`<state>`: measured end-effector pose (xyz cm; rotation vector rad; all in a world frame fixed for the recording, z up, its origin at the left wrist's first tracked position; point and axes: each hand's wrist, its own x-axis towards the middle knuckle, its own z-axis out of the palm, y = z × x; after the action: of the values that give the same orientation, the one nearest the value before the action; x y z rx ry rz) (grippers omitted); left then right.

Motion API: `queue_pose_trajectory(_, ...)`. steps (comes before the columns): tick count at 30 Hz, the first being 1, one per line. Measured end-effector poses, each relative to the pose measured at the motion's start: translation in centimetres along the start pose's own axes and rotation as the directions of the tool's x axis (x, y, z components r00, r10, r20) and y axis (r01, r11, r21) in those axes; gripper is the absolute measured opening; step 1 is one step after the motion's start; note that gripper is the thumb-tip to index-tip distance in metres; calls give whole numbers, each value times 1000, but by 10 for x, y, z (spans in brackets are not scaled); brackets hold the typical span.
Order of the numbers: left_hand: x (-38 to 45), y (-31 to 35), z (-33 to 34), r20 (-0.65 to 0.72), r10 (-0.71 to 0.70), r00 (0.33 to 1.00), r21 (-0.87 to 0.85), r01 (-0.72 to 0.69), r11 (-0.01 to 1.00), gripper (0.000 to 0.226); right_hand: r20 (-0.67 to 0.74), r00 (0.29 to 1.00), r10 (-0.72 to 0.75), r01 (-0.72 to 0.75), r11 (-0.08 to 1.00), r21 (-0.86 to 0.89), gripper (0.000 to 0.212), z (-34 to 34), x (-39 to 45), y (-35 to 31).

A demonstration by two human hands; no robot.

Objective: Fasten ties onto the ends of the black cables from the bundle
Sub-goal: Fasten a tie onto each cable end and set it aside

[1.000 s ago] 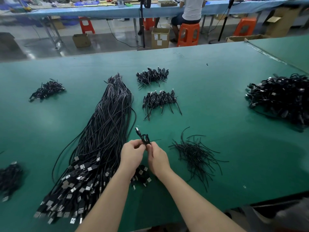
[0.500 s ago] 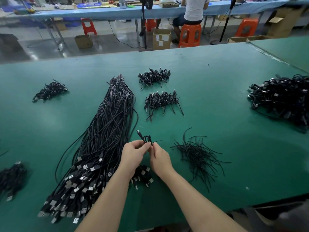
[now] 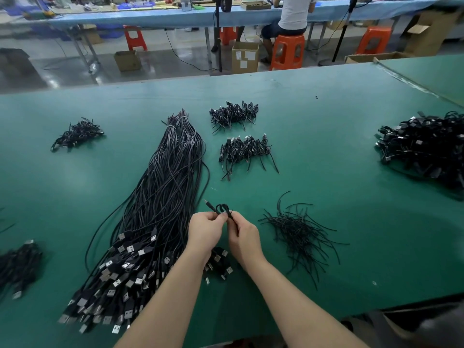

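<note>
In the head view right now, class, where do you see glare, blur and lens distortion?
Head view: soft glare patches on the green table at left; the table's far edge bows from wide-angle distortion; the background benches look soft; the coiled cable between both hands stays sharp.

I'm looking at a factory assembly floor: a long green tabletop (image 3: 326, 146) heaped with cable piles (image 3: 426, 146), orange stools (image 3: 287, 51), cardboard boxes (image 3: 244, 56) and another workbench (image 3: 150, 17) beyond my hands (image 3: 204, 232).

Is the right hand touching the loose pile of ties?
Apart. The head view shows bare green table between the right hand and the pile of ties; that hand pinches the looped cable end.
</note>
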<state>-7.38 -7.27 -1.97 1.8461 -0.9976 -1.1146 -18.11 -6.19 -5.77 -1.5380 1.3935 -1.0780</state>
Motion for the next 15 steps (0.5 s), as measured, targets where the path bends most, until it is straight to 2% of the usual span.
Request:
queue_pose_trajectory(3,0,2,-5,91,43,995,118,-54,992,17,17,999,39,-40,999,14,19,-4,3,-3)
queue_pose_trajectory(5,-2,5,-11,158,162,974,289,-203,936,15,35,997,64,-64,998,-2,20,-5,5,-3)
queue_pose_trajectory(7,-3,3,-15,187,336,923,542,-383,748,13,71,993,95,-94,995,-22,22,-5,7,-4)
queue_pose_trajectory(9,-6,1,-18,182,487,854,682,-467,564,11,113,986,123,-122,992,-22,24,-6,9,-3)
queue_pose_trajectory(11,-9,-2,-20,179,590,788,707,-520,480,13,153,979,139,-143,990,17,26,-8,11,-4)
queue_pose_trajectory(15,-15,-9,-21,142,727,672,663,-610,434,7,239,954,182,-211,972,105,26,-15,14,-7)
